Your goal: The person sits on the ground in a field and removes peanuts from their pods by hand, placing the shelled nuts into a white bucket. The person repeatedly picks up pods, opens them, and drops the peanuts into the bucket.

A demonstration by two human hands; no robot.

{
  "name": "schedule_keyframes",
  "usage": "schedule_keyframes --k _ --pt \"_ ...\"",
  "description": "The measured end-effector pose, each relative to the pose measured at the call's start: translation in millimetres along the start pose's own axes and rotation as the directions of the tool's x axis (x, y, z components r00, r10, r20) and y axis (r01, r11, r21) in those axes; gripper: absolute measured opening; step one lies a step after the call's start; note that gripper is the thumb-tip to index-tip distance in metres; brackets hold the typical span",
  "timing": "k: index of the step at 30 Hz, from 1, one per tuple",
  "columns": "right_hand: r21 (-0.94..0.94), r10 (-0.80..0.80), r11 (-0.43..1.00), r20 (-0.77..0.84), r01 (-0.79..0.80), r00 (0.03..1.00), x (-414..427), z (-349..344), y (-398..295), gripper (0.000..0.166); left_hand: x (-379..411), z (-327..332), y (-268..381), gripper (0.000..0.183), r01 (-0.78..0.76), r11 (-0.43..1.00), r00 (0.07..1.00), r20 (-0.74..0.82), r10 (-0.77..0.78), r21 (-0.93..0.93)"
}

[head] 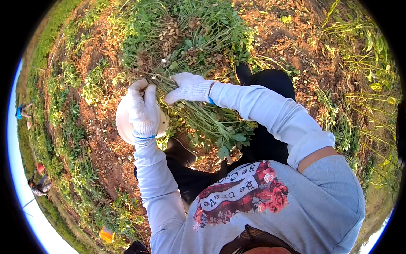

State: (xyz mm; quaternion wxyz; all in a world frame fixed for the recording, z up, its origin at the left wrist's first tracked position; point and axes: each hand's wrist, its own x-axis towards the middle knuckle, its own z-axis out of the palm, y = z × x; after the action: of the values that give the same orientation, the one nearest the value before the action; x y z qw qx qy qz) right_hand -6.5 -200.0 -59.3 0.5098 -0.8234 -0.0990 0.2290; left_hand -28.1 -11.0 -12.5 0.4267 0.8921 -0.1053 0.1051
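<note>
My right hand (190, 87), in a white knit glove, is closed around the stems of a bunch of peanut plants (203, 117). The leafy end hangs back between my knees, and the roots point away from me. At the root end is my gloved left hand (141, 109), its fingers curled; whether pods are between them is hidden. Beneath that hand stands a white bucket (122, 122), its inside mostly covered by the glove. Just ahead lies a heap of pulled peanut plants (209, 35), with clustered peanut pods (169, 35) showing among the roots.
My dark boot (180, 152) is planted near the bucket. Reddish soil (108, 158) with scattered leaves surrounds me. At far left are a person in blue (22, 111), another person (39, 184) and a red container (40, 167). An orange container (107, 234) sits at lower left.
</note>
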Motion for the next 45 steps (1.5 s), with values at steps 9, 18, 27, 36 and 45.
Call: schedule_keyframes --k 9,18,27,36,45 --pt "0.521 0.380 0.476 -0.848 0.708 0.369 -140 -184 80 0.043 -30 -20 -13 0.038 0.001 0.999 0.969 -0.248 -0.013 -0.050" --pt "0.248 0.754 0.551 -0.558 0.797 -0.348 -511 -147 286 0.062 -84 -48 -58 0.040 -0.044 0.998 0.899 -0.437 0.023 -0.038" --pt "0.483 0.598 0.423 -0.784 0.767 0.164 -356 -124 234 0.028 -80 -40 -50 0.041 0.056 0.997 0.939 -0.341 -0.034 0.054" --pt "0.309 0.057 0.944 -0.499 0.116 0.865 -62 -160 40 0.047 -61 -17 -28 0.038 0.092 0.990 0.985 -0.155 -0.076 0.102" --pt "0.870 0.809 0.314 -0.035 -0.380 0.587 84 23 246 0.087 -58 -17 -24 0.037 0.177 0.978 0.982 -0.052 -0.184 -0.108"
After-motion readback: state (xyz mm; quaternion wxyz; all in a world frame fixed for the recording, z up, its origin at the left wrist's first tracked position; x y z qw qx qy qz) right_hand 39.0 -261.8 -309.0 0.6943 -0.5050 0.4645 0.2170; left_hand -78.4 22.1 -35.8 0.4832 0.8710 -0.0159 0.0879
